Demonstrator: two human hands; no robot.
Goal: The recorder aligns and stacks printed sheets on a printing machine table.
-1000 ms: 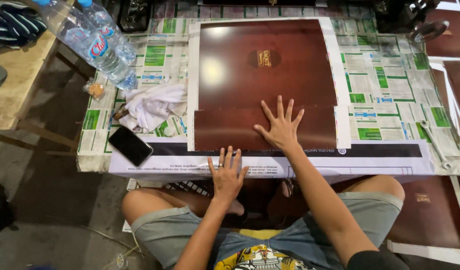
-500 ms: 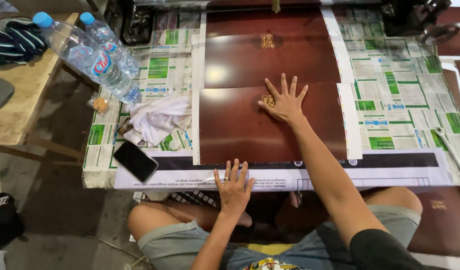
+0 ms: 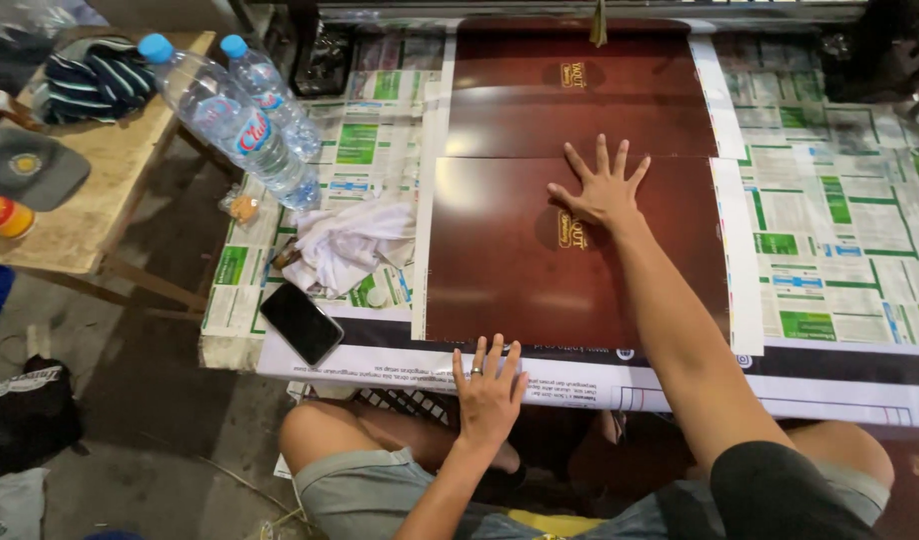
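Right hand (image 3: 602, 190) slid farther up the brown sheet (image 3: 540, 270), fingers spread flat (empty), left hand (image 3: 488, 392) splayed at table edge (image 3: 680, 385).

My right hand (image 3: 602, 188) is lying flat on the near sheet (image 3: 570, 260), which is sitting on the worktop (image 3: 840, 250) just before a second sheet (image 3: 580, 90). Left of the near sheet a cloth (image 3: 345, 240) is lying, with a phone (image 3: 301, 322) before it and two bottles (image 3: 242, 120) behind. My left hand (image 3: 488, 390) is resting on the worktop's near edge.
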